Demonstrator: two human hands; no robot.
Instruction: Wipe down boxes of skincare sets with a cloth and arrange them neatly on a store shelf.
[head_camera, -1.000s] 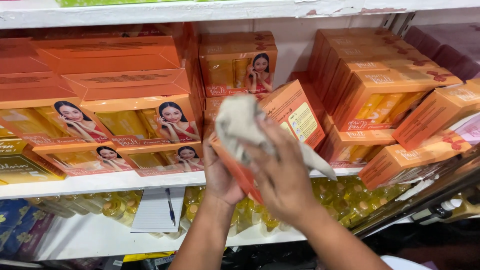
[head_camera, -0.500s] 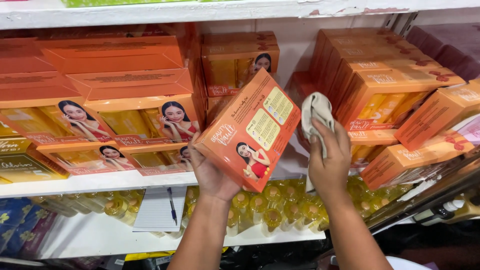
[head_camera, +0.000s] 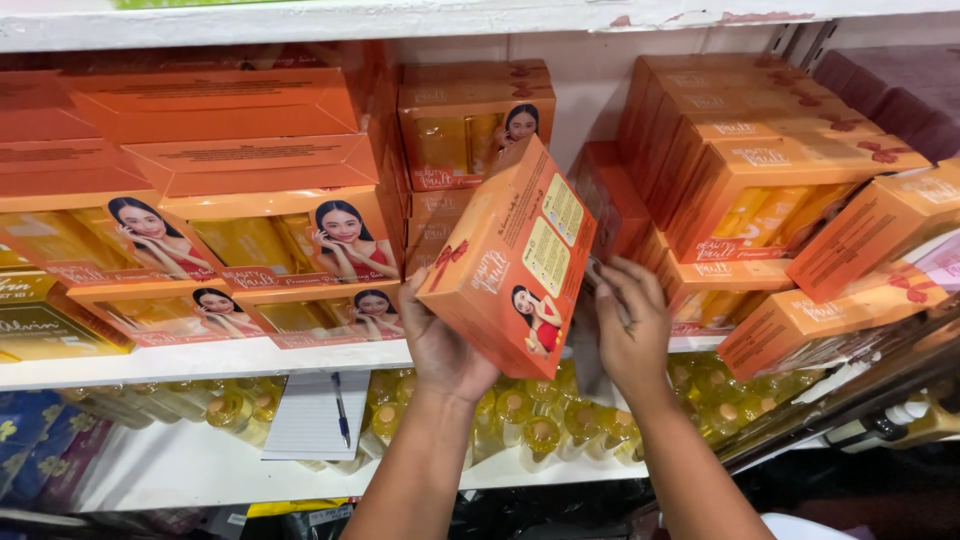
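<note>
My left hand (head_camera: 446, 348) grips an orange gift box (head_camera: 508, 262) from below and holds it tilted in front of the middle shelf (head_camera: 200, 360). The box's printed back panel and a small portrait face me. My right hand (head_camera: 632, 322) is at the box's right rear side, fingers curled around a pale cloth (head_camera: 588, 345). The cloth is mostly hidden between the hand and the box.
Stacks of matching orange boxes fill the shelf at the left (head_camera: 250, 200), behind (head_camera: 470, 120) and at the right (head_camera: 770, 170). Dark purple boxes (head_camera: 900, 90) sit at the far right. The lower shelf holds a notepad with a pen (head_camera: 318, 415) and several small yellow bottles (head_camera: 525, 425).
My right hand took the cloth off the box's front, swung right, then dropped behind the box's right side. My left hand turned the box so its back panel faces me.
</note>
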